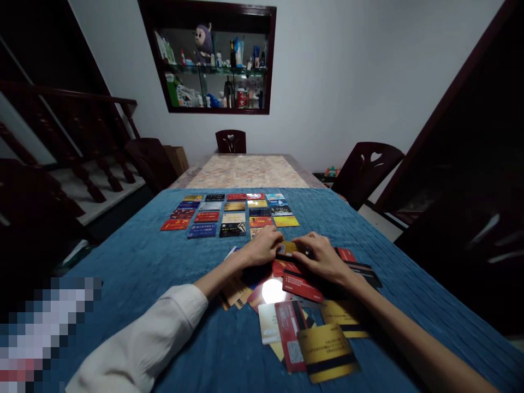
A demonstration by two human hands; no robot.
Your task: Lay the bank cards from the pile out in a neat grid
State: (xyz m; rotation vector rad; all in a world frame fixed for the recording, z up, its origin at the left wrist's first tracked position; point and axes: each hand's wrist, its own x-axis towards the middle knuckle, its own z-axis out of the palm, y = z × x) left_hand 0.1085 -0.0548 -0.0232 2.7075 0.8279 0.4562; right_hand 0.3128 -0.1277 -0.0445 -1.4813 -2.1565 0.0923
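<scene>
A gold card with a square code [287, 249] is between my two hands, above a loose pile. My left hand [264, 245] has its fingers curled at the card's left edge. At the other edge, the thumb and fingers of my right hand [321, 255] close on it. Under and in front of them lie a red card [302, 285], an upside-down gold card [328, 352] and several others, overlapping. Beyond my hands, cards are laid out in rows, among them a blue card [202, 230], a black card [232, 229] and a yellow card [286, 221].
A blue cloth [135, 273] covers the near part of the table, with a patterned tabletop [245, 170] behind it. Dark wooden chairs stand around, one at the right [370, 164]. A wall cabinet [219, 112] holds bottles and a purple plush toy [203, 43].
</scene>
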